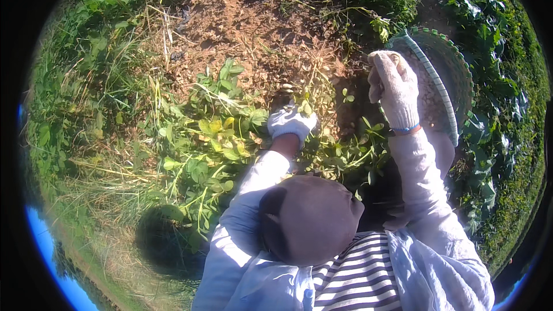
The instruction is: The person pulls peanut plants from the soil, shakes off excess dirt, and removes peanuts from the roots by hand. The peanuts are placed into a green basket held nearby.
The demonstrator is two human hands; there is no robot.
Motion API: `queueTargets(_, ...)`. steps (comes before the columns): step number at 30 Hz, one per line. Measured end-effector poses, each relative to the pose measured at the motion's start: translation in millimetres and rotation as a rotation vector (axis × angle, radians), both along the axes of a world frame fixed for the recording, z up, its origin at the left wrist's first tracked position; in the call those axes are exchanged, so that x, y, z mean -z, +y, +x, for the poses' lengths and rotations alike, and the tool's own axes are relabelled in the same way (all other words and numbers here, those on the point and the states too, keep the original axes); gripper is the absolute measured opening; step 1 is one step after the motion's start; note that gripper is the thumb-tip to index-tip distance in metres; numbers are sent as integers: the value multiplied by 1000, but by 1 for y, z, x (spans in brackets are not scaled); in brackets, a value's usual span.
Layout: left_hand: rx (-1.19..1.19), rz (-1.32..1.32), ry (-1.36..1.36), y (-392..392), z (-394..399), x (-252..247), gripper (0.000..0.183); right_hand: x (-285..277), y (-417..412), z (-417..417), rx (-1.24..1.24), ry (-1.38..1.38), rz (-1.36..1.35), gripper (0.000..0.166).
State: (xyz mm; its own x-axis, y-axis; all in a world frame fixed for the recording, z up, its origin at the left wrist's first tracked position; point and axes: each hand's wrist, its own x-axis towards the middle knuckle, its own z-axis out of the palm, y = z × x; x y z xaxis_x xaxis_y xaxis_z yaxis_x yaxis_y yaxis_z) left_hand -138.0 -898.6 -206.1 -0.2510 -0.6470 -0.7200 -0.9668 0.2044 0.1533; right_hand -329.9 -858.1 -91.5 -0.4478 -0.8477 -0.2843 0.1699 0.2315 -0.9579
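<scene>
My left hand (292, 122), in a white knit glove, is closed around a peanut plant (326, 95) low over the soil. Pale pods and thin roots spread beyond the hand, and leafy stems lie towards me. My right hand (394, 88), in a similar glove, is raised beside the near-left rim of a woven basket (464, 75). Its fingers are curled in, and whether anything is inside them is hidden. Loose peanut pods (427, 90) cover the basket's bottom. A pale wrapped handle (434, 80) arches across the basket.
Bare reddish soil (229, 21) stretches ahead of my hands. Uprooted leafy stems (207, 151) lie to the left, with dry grass (112, 185) further out. Broad-leaved vines (488, 95) grow along the right, past the basket. My knee (309, 220) rises close in front of me.
</scene>
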Motion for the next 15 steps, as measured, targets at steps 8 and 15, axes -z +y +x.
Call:
queueTargets(8,-107,-91,173,18,10,20,51,87,41,-87,571,-1084,16,32)
queueTargets(15,-62,-89,79,19,-2,-4,61,126,69,-73,584,-1247,-87,43)
